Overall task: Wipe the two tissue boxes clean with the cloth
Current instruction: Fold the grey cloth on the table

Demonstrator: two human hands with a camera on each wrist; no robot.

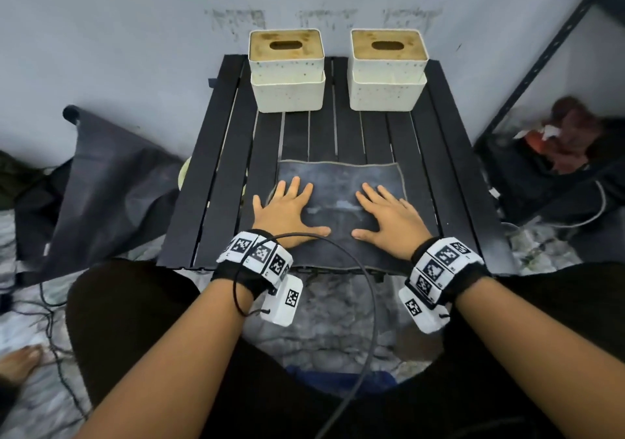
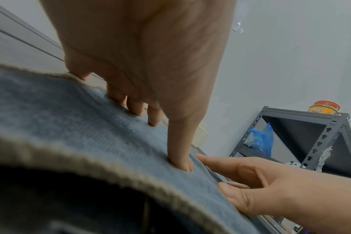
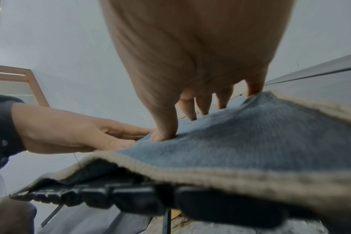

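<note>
Cloth (image 1: 341,184) lies flat — under both hands (fingers spread).

Black slatted surface (image 1: 449,154) against pale scuffed wall (image 1: 135,32). Dark bag (image 1: 101,181) slumped on floor off surface's left edge. Grey metal shelving rack (image 2: 331,142) off right edge; blue plastic bag (image 2: 263,140) on shelf, orange-lidded jar (image 2: 324,107) on top. Reddish bundle (image 1: 568,134) low in rack. Cables (image 1: 50,337) on mottled floor at left. Light wooden frame (image 3: 30,82) far left.
</note>
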